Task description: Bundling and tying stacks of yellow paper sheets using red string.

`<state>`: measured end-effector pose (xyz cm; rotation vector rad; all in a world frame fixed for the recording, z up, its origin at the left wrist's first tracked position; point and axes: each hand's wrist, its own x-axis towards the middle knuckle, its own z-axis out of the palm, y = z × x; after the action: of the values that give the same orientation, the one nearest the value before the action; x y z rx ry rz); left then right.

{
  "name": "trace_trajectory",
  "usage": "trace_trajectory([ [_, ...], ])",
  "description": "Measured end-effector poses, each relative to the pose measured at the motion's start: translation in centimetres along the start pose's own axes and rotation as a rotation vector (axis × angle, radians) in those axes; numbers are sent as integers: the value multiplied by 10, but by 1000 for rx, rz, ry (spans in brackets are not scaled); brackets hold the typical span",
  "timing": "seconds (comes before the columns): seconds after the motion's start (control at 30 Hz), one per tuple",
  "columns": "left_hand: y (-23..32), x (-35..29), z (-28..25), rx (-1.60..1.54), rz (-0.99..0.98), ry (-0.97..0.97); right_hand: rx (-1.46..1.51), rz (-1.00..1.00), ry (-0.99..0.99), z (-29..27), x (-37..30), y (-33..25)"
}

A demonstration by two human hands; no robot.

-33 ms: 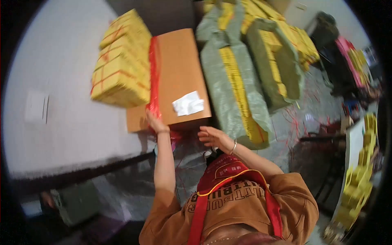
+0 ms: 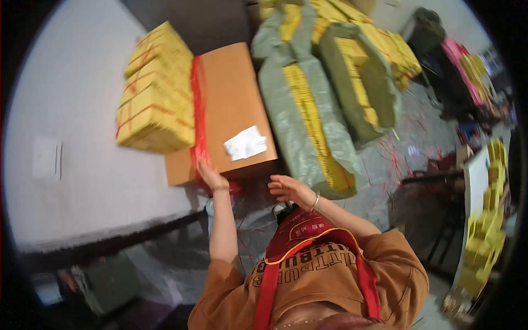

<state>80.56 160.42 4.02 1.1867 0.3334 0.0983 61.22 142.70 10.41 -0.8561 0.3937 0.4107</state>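
A brown cardboard box (image 2: pixel 234 93) lies in front of me, with a crumpled white sheet of paper (image 2: pixel 245 143) on its top near the right side. A bundle of red plastic strips (image 2: pixel 198 110) runs lengthwise along the cardboard. My left hand (image 2: pixel 211 175) is at the near end of the strips, its fingers stretched out against them at the cardboard's front edge. My right hand (image 2: pixel 291 190) is off the box's near right corner, fingers apart and holding nothing. Yellow wrapped packages (image 2: pixel 157 104), tied with red strips, stand stacked left of the bundle.
To the right, grey-green woven sacks (image 2: pixel 297 110) hold rows of yellow packs. Loose red strips (image 2: pixel 393 157) litter the floor. A whitish table surface (image 2: pixel 99 181) extends at left. Farther right, a board (image 2: pixel 477 181) carries several yellow pieces.
The box, packages and sacks sit slightly farther left in the picture, as the view has shifted. Both hands keep nearly the same pose.
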Motion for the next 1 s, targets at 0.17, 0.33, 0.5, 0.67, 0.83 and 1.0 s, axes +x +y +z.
trace_trajectory([
  [0.17, -7, -137, 16, 318, -227, -352, 207, -61, 288, -48, -74, 29],
  [0.33, -36, -251, 80, 461, -200, -952, 338, -223, 388, -99, -133, 34],
  [0.5, -83, -355, 186, 469, -279, -1354, 493, -379, 439, -176, -218, 33],
  [0.67, -134, -464, 270, 471, -342, -1650, 527, -473, 686, -271, -326, 22],
  [0.83, -185, -534, 312, 564, -424, -1848, 624, -685, 844, -349, -397, 9],
  [1.0, -237, -553, 366, 753, -419, -1943, 788, -758, 834, -401, -410, -2],
])
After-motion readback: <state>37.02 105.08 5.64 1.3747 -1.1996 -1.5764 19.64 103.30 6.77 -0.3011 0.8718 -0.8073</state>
